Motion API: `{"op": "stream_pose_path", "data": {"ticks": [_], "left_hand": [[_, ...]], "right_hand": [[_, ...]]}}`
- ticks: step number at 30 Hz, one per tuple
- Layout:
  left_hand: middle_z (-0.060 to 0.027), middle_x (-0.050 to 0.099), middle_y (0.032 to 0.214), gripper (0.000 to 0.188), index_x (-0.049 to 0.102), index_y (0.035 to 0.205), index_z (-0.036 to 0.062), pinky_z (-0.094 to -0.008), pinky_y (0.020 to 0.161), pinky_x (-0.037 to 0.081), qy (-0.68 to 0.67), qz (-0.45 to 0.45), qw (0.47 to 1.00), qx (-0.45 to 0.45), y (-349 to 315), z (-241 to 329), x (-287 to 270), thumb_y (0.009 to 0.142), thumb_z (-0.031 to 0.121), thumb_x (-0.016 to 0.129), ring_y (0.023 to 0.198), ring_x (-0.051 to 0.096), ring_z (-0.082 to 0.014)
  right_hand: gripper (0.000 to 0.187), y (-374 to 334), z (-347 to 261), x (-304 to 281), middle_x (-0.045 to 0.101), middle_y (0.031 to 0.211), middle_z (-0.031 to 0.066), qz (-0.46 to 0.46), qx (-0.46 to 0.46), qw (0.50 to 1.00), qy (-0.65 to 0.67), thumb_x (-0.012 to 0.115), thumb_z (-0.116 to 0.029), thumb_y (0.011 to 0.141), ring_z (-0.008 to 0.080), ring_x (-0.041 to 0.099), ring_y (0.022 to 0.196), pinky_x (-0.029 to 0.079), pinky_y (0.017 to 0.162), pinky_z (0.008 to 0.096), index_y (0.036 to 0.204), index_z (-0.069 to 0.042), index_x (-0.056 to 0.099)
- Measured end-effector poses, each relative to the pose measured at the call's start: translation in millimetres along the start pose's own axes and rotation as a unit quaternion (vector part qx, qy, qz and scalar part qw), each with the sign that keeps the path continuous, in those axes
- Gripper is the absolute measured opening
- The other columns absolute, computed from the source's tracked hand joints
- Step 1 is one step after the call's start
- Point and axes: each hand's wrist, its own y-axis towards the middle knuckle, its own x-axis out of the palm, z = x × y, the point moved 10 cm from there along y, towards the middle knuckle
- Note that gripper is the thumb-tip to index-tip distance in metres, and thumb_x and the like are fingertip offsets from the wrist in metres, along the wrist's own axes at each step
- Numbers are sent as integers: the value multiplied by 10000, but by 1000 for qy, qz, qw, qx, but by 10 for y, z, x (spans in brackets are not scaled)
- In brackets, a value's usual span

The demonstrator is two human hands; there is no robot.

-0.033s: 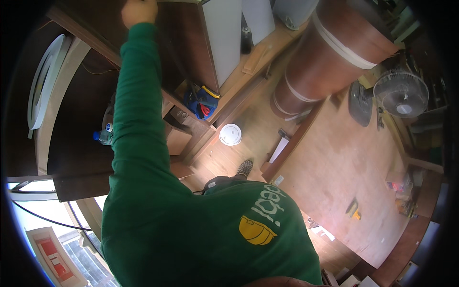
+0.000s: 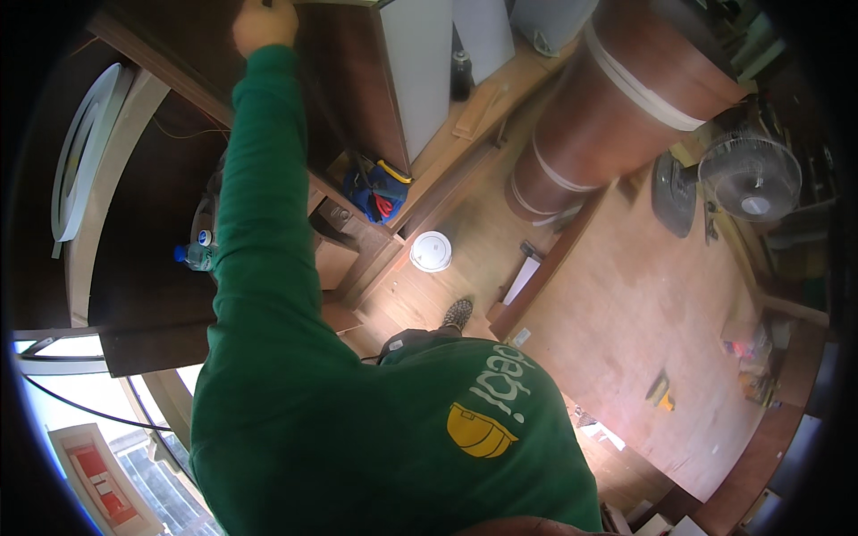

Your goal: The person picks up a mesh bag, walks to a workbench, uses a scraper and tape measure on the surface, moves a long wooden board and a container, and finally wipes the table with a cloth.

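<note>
My left arm, in a green sleeve (image 2: 268, 152), stretches far up to the top edge of the view. At its end my left hand (image 2: 264, 27) is closed, in front of a dark brown panel (image 2: 335, 85). A small dark bit shows at its fingers, cut off by the picture's edge, so I cannot make out what it holds. My right hand is out of view. Below the panel, beyond my forearm, a blue tool pouch (image 2: 366, 198) holds tools with red and yellow handles. Plastic bottles (image 2: 195, 255) with blue and white caps stand left of my sleeve.
A white lidded bucket (image 2: 431, 252) stands on the wood floor near my shoe (image 2: 458, 314). To the right are a large brown roll (image 2: 608, 107) bound with white bands, a plywood-topped table (image 2: 617, 330) with a brush (image 2: 660, 391), and a fan (image 2: 749, 177).
My left hand and forearm have shifted slightly right and down. The hand stays closed, and the things around it have not moved.
</note>
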Motion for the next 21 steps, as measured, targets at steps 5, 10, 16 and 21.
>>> {"op": "stream_pose_path", "data": {"ticks": [5, 10, 16, 21], "left_hand": [[-211, 669, 867, 225, 622, 912, 18, -458, 724, 513, -19, -43, 993, -109, -330, -605, 470, 860, 234, 585, 792, 648, -398], [-171, 684, 935, 202, 653, 870, 25, -471, 850, 477, 7, 84, 993, -82, -297, -896, 668, 842, 203, 561, 966, 609, -362], [-41, 706, 820, 278, 703, 679, 138, -488, 822, 462, 359, -46, 905, 226, 195, -845, 2279, 847, 226, 499, 876, 645, -234], [-84, 648, 724, 270, 669, 755, 53, -414, 625, 501, 198, 42, 954, 222, 929, -1405, 2226, 817, 308, 608, 664, 615, -279]], "right_hand": [[238, -74, 362, 86, 681, 870, 159, -8, -18, 999, -31, 583, -261, 868, 301, 651, 802, 509, 725, 388, 899, -45, 676], [247, 155, 997, 525, 681, 873, 164, -10, -85, 993, -79, 573, -273, 869, 316, 650, 807, 509, 728, 397, 898, -51, 677], [339, -168, 957, 499, 676, 860, 163, -2, -7, 997, -74, 550, -373, 878, 338, 637, 824, 494, 776, 436, 879, -65, 691], [424, -252, 295, 311, 655, 960, 204, 16, -31, 993, -114, 503, -418, 869, 369, 609, 902, 465, 823, 484, 829, -47, 705]]}}
